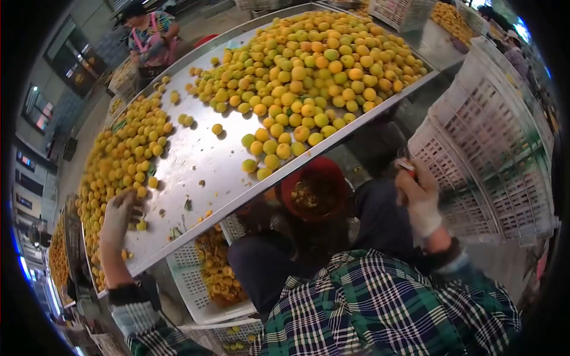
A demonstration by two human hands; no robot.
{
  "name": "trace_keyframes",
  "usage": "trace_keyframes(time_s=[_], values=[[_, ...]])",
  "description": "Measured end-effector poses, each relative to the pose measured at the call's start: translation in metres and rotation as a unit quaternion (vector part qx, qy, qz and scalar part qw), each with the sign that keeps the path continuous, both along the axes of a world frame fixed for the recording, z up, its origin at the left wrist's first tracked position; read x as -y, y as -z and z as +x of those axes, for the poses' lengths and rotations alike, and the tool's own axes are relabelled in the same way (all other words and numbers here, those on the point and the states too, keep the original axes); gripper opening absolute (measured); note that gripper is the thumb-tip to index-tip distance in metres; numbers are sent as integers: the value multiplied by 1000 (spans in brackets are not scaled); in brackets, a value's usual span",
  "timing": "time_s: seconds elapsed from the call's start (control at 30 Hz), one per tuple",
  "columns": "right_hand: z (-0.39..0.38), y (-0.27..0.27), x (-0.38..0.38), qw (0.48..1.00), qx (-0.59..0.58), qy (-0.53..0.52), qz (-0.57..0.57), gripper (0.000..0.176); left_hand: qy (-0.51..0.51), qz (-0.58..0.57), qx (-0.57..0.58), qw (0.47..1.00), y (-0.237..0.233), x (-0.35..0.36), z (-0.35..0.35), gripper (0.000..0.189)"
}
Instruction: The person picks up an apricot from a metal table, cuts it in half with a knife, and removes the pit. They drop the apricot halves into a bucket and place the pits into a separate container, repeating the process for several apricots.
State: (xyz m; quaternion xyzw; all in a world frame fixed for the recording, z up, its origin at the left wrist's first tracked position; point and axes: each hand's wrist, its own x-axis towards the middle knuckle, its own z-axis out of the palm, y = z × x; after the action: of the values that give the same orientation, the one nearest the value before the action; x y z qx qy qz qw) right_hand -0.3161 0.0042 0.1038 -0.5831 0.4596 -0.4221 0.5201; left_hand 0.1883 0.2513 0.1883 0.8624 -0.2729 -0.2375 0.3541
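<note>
**Both hands busy at the fruit table**

The small round yellow-orange fruits (122, 157) I'm working from lie in a long band down the left edge of the flat shiny sheet-metal table (202, 154). My left hand (119, 216), in a whitish glove, is stretched out to the near end of that band. The arm is extended, palm down, fingers spread and loose over the fruit, not closed on anything. One stray fruit (141, 225) sits just beside my fingertips.

My right hand (418, 199), gloved too, is pulled back and raised off the table's right side, with the wrist bent. The fist is wrapped around a small red-handled tool (405, 166). Only the red bit pokes out the top, so I can't tell what the working end looks like.

Between my arms, below the table edge, there's a round red plastic bowl (314, 178) with brownish scraps in it. Lower left of that is a white latticed plastic crate (190, 285) holding cut fruit pieces. A stack of white plastic crates (493, 148) sits to my right.

A big heap of the same fruit (309, 59) covers the far end of the table. A person in a pink-strapped apron (151, 35) stands at the far left corner.
</note>
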Motion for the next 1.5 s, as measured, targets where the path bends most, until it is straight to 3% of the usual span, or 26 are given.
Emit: trace_keyframes(time_s=[0.1,0.13,0.17,0.27,0.3,0.37,0.43,0.53,0.67,0.73,0.83,0.9,1.0,1.2,1.27,1.4,1.43,1.5], values=[[-10,-19,-3,998,24,34,49,21,22,-67,-45,997,34,82,-6,38],[-12,-18,4,1000,9,0,12,23,38,-66,-57,995,55,107,-7,36],[-4,-25,7,999,48,-15,18,24,35,-118,-84,989,80,130,-14,35],[45,-47,21,987,145,-73,12,25,40,-108,-87,989,171,182,-32,36],[63,-46,32,981,168,-99,-4,25,37,-89,-71,993,199,192,-39,38],[99,-35,55,968,204,-146,-24,23,55,-29,98,993,239,203,-55,49],[136,-8,79,954,230,-188,-34,22,45,-23,114,992,236,210,-82,52],[177,34,100,931,280,-216,90,22,19,-45,119,992,248,224,-92,54],[190,77,105,923,221,-234,212,19,64,-27,168,983,253,243,-107,55],[194,79,103,921,232,-253,185,17,82,-18,243,966,250,254,-110,56],[204,83,100,925,205,-257,190,13,73,12,177,981,236,264,-115,55],[209,95,100,931,184,-266,171,15,79,36,219,972,239,268,-113,53],[204,107,96,942,152,-273,123,21,104,51,134,984,232,271,-114,45],[203,110,82,943,134,-297,69,36,-13,-215,151,965,230,257,-123,41],[206,129,84,940,152,-296,75,36,-4,-264,57,963,207,243,-130,46],[216,110,73,948,157,-251,115,27,-20,-350,-168,921,177,220,-156,56],[219,108,69,950,164,-228,134,24,11,-416,-152,896,213,224,-149,58],[223,128,72,966,106,-232,50,21,31,-409,-217,886,229,213,-145,55]])
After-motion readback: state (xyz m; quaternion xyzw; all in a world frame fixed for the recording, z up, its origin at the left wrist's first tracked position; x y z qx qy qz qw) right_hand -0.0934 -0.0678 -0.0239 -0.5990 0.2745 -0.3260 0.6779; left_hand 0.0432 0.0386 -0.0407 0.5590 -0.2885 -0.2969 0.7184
